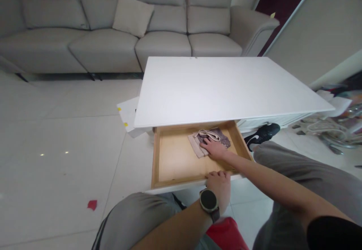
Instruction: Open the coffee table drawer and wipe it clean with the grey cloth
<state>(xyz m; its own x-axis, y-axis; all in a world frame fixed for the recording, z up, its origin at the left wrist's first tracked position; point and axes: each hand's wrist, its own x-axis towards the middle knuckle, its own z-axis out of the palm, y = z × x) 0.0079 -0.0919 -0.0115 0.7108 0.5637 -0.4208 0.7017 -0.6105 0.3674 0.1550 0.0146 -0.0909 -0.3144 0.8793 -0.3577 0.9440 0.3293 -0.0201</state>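
While my left hand point(218, 190) grips the drawer point(172, 159) front, fingers curled over it, my right hand point(215, 149) presses flat, fingers together, on the folded cloth point(207, 138) beneath them; next, I judge, comes withdrawing that hand.

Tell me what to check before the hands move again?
1. Drawer pulled open: ok.
2. Left hand on the drawer's front edge: ok.
3. Right hand flat on the cloths: ok.
4. Cloths inside the drawer, at its back right: ok.
5. Cloths gripped firmly: cannot tell.
6. Tabletop not in the arms' way: ok.
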